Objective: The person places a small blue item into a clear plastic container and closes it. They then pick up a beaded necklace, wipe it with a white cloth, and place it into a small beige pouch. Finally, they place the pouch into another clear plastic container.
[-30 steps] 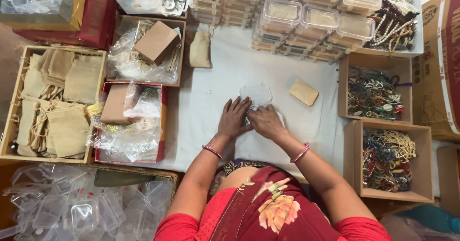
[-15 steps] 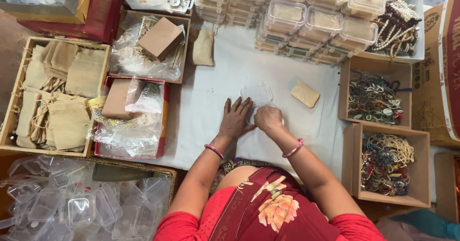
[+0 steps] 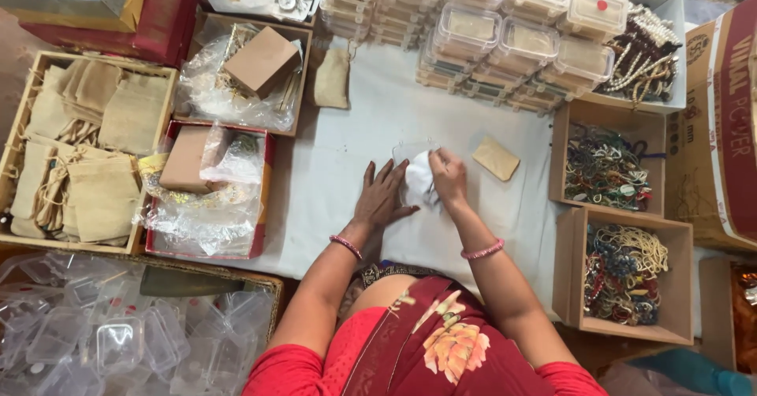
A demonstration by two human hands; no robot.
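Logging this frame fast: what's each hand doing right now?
Left hand: open, fingers spread flat on the white cloth, beside the white piece.
Right hand: closed in a grip on the white piece, over a clear plastic box.

small clear plastic box [image 3: 416, 177], on white cloth

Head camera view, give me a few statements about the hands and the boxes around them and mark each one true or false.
1. The right hand holds a white piece of material over the white table cover. True.
2. The left hand grips a brown cardboard box. False: it lies flat on the cover beside the white piece.
3. Cloth pouches fill the wooden tray at the person's left. True.
4. The small tan pouch lies inside a bead box. False: it lies on the cover, beside the right hand.
5. Stacked clear lidded containers stand at the table's far side. True.
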